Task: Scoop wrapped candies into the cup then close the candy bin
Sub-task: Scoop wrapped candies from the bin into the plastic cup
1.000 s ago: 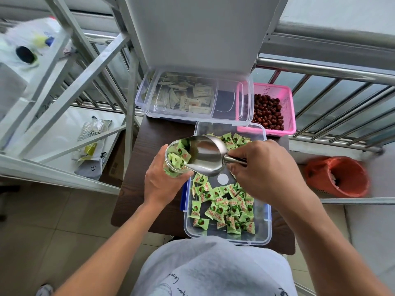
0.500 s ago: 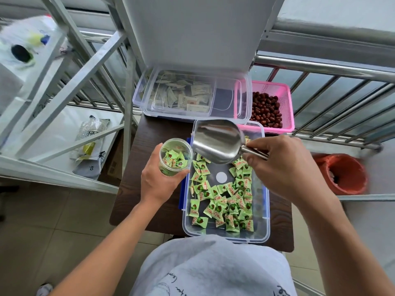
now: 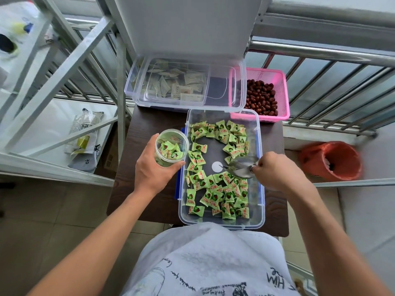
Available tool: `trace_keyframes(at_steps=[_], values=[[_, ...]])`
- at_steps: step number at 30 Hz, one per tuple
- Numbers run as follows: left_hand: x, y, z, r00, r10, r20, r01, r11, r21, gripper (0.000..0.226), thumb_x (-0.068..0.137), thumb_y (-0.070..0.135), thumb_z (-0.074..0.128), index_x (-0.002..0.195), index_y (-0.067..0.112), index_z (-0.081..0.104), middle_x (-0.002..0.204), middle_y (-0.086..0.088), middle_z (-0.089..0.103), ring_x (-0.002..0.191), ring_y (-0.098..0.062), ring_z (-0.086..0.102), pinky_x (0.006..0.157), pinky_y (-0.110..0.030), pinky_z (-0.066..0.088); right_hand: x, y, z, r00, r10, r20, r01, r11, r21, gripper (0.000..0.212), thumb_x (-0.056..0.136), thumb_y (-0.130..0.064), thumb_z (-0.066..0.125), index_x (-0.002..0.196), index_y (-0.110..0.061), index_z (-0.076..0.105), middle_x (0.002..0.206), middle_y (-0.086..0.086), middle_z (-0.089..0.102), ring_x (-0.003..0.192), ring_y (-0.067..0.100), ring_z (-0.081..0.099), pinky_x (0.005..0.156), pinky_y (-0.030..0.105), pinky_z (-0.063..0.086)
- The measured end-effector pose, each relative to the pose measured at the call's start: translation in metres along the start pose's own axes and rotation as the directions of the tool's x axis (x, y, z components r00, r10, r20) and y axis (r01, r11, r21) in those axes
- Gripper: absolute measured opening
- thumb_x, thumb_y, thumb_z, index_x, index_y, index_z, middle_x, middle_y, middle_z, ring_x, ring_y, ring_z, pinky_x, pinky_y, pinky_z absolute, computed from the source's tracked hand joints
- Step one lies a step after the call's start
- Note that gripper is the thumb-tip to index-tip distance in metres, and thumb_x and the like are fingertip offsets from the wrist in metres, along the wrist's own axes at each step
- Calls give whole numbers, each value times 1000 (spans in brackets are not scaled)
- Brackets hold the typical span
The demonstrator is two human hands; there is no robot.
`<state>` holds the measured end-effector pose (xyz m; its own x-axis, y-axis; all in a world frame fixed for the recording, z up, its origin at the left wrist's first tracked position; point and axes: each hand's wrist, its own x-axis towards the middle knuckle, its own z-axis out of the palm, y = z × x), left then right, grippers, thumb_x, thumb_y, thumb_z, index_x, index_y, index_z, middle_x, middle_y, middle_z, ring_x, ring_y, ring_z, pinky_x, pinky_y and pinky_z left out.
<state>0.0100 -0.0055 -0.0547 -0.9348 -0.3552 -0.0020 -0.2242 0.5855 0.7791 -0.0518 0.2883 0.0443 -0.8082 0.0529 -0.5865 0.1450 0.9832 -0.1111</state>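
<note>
Now left hand (image 3: 152, 170) grip clasps cup (image 3: 171, 147); right hand (image 3: 275, 173) grip pinches scoop (image 3: 240, 167).

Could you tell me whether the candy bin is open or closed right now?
Open: the candy bin has no lid on, and the green candies inside lie exposed.

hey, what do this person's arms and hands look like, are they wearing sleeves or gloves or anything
Both forearms are bare, with no long sleeves in view. The left hand and right hand wear no gloves. The only clothing visible is a white shirt with black handwritten-style lettering and drawings.
</note>
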Motion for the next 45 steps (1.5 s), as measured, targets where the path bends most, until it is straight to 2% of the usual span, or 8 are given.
trace_keyframes(at_steps=[4, 8, 14, 18, 27, 34, 40, 45], values=[[1, -1, 0, 1000, 4, 4, -4, 1000, 6, 101, 64, 48, 96, 149, 24, 47, 130, 1, 67, 113, -19, 67, 96, -45, 58, -9, -4, -8, 997, 12, 82, -11, 1000, -10, 27, 97, -29, 53, 104, -3, 55, 108, 24, 62, 84, 34, 48, 72, 31, 40], [1, -2, 2, 1000, 1, 5, -1, 1000, 1, 99, 65, 47, 96, 148, 22, 47, 130, 1, 67, 114, -19, 67, 96, -45, 59, -9, -14, 0, 993, 21, 115, -25, 999, 36, 26, 99, -25, 51, 109, -1, 55, 114, 25, 60, 86, 34, 48, 74, 32, 41], [3, -4, 3, 1000, -4, 4, 4, 1000, -7, 99, 65, 48, 95, 148, 23, 47, 130, 0, 67, 114, -19, 68, 96, -45, 59, 6, -25, 29, 999, 7, 44, -13, 990, 137, 16, 99, -19, 46, 91, -5, 50, 91, 17, 54, 81, 35, 52, 71, 34, 42], [4, -6, 5, 1000, -16, 9, 17, 1000, -16, 99, 65, 49, 95, 148, 25, 47, 130, 2, 67, 114, -19, 68, 96, -46, 58, 29, -19, 57, 999, 45, -26, -37, 970, 240, 23, 99, -18, 46, 84, -3, 56, 86, 17, 63, 75, 34, 59, 64, 35, 45], [5, -8, 7, 999, -35, -1, 35, 999, -19, 101, 63, 48, 96, 148, 26, 46, 130, 2, 67, 113, -19, 68, 96, -47, 58, 62, -19, 82, 992, 95, -84, -57, 925, 376, 31, 101, -24, 47, 90, 0, 64, 91, 21, 66, 75, 34, 57, 64, 35, 41], [3, -5, 6, 1000, -26, -4, 26, 1000, -8, 99, 65, 45, 96, 148, 23, 47, 130, 1, 67, 114, -19, 67, 97, -46, 58, 69, -22, 85, 987, 96, -128, -40, 921, 387, 21, 94, -13, 49, 89, -2, 66, 86, 17, 66, 76, 33, 61, 66, 36, 45], [2, -5, 5, 1000, -23, 0, 23, 1000, -4, 98, 65, 47, 96, 147, 25, 47, 128, 3, 67, 113, -19, 67, 95, -46, 59, 68, -14, 99, 982, 76, -172, 36, 821, 570, 25, 100, -17, 50, 93, -5, 71, 79, 9, 69, 66, 23, 61, 62, 36, 51], [3, -2, 5, 1000, -17, -6, 17, 1000, 3, 98, 64, 45, 97, 147, 23, 48, 128, 1, 67, 113, -19, 68, 96, -46, 58, 63, -11, 98, 983, 38, -182, 99, 720, 687, 24, 102, -16, 51, 93, -8, 72, 63, 2, 58, 53, 17, 47, 53, 31, 40]])
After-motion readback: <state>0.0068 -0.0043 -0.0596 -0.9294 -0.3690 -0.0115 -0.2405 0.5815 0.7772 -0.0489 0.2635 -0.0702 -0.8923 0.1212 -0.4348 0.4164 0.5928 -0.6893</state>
